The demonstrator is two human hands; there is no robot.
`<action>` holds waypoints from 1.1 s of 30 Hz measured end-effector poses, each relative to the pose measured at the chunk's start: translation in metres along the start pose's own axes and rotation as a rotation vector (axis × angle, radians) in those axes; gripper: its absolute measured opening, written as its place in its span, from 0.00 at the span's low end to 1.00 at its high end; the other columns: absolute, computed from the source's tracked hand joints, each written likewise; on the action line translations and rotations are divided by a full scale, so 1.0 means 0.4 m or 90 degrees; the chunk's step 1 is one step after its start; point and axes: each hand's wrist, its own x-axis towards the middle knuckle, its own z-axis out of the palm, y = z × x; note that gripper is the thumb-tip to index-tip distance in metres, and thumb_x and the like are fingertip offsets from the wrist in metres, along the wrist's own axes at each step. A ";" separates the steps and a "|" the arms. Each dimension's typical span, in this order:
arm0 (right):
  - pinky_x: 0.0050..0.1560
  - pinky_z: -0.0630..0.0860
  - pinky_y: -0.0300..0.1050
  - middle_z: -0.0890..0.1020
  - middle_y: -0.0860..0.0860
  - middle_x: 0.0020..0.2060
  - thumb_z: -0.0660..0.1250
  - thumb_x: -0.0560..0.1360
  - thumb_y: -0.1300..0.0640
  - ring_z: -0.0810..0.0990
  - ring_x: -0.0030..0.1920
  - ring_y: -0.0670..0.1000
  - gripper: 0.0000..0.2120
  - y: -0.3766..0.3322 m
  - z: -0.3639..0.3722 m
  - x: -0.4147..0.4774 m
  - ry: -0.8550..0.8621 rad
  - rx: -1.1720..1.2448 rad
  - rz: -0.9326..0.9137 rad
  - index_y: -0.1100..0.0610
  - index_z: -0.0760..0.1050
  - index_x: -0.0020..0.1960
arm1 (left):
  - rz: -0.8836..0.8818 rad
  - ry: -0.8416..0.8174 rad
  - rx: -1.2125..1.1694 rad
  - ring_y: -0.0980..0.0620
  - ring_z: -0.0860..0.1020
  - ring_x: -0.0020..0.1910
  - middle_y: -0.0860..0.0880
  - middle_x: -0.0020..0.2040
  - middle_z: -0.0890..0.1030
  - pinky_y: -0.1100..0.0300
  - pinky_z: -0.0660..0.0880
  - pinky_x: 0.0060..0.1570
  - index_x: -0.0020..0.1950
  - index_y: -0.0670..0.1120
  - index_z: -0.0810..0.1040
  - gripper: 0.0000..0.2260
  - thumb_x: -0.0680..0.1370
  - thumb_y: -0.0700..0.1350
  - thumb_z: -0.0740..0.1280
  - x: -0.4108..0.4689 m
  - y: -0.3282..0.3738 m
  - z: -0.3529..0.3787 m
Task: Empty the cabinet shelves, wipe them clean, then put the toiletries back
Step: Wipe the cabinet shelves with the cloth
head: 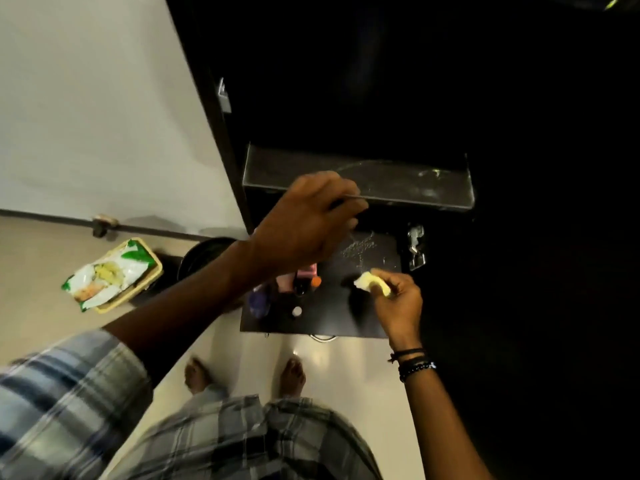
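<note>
Toiletries [299, 289] cluster on the lower dark cabinet shelf [341, 317], partly under the left hand [304, 220]. Its fingers are curled at the front edge of the dusty upper shelf [381, 183]; I cannot tell whether they hold anything. The right hand [398, 301] pinches a crumpled yellow cloth [370, 283] over the lower shelf. Five toiletry tops show: purple, pink, orange, dark and white. On the floor, one yellow basket [138, 289] holds one green-and-white packet [107, 275].

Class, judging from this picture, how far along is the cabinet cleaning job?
Done: the dark upper shelf is emptied but dusty. In hand: the right hand grips a yellow cloth above the dark lower ledge. Left: wiping both, moving the small bottles off the ledge, then restocking.
</note>
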 end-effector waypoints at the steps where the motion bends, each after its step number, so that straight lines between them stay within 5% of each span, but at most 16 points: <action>1: 0.52 0.75 0.30 0.80 0.51 0.46 0.69 0.70 0.71 0.81 0.47 0.52 0.12 0.007 0.008 0.014 0.014 -0.035 -0.037 0.59 0.83 0.49 | 0.068 -0.041 0.081 0.45 0.71 0.64 0.44 0.65 0.74 0.50 0.65 0.62 0.67 0.47 0.71 0.17 0.80 0.50 0.59 0.035 -0.020 0.008; 9: 0.59 0.75 0.50 0.80 0.61 0.55 0.65 0.74 0.64 0.79 0.56 0.60 0.12 0.082 0.096 0.143 -0.061 -0.288 -0.133 0.63 0.79 0.57 | 0.186 -0.212 0.167 0.45 0.58 0.75 0.48 0.76 0.61 0.48 0.56 0.72 0.76 0.50 0.56 0.23 0.81 0.55 0.50 0.189 -0.099 0.057; 14: 0.49 0.77 0.49 0.79 0.61 0.52 0.64 0.71 0.71 0.80 0.47 0.62 0.12 0.070 0.109 0.220 0.018 -0.264 -0.161 0.63 0.80 0.53 | 0.194 -0.211 0.137 0.45 0.54 0.76 0.49 0.77 0.58 0.48 0.52 0.73 0.76 0.53 0.54 0.22 0.82 0.54 0.50 0.175 -0.113 0.088; 17: 0.54 0.77 0.53 0.76 0.60 0.60 0.65 0.72 0.66 0.79 0.53 0.63 0.16 0.112 0.133 0.245 -0.083 -0.351 -0.125 0.63 0.77 0.60 | 0.193 -0.208 0.135 0.45 0.53 0.76 0.49 0.77 0.58 0.48 0.52 0.73 0.76 0.53 0.55 0.22 0.82 0.54 0.49 0.178 -0.112 0.087; 23: 0.69 0.66 0.55 0.76 0.58 0.65 0.56 0.73 0.56 0.76 0.64 0.61 0.24 0.188 0.162 0.237 -0.193 -0.484 -0.352 0.63 0.73 0.67 | 0.170 -0.210 0.114 0.47 0.52 0.76 0.50 0.77 0.56 0.48 0.51 0.74 0.76 0.54 0.54 0.22 0.82 0.54 0.48 0.178 -0.111 0.087; 28: 0.74 0.55 0.55 0.64 0.61 0.72 0.53 0.79 0.53 0.61 0.73 0.60 0.26 0.145 0.153 0.355 -0.110 -0.503 -0.097 0.63 0.59 0.74 | 0.136 -0.208 0.093 0.46 0.52 0.76 0.49 0.77 0.57 0.48 0.52 0.73 0.76 0.52 0.56 0.22 0.82 0.53 0.48 0.181 -0.112 0.085; 33: 0.76 0.52 0.55 0.61 0.58 0.75 0.50 0.78 0.52 0.59 0.76 0.57 0.28 0.140 0.232 0.286 -0.243 -0.507 -0.310 0.61 0.57 0.76 | 0.111 -0.206 0.087 0.47 0.51 0.76 0.49 0.77 0.56 0.49 0.50 0.72 0.76 0.52 0.57 0.22 0.82 0.53 0.49 0.177 -0.110 0.087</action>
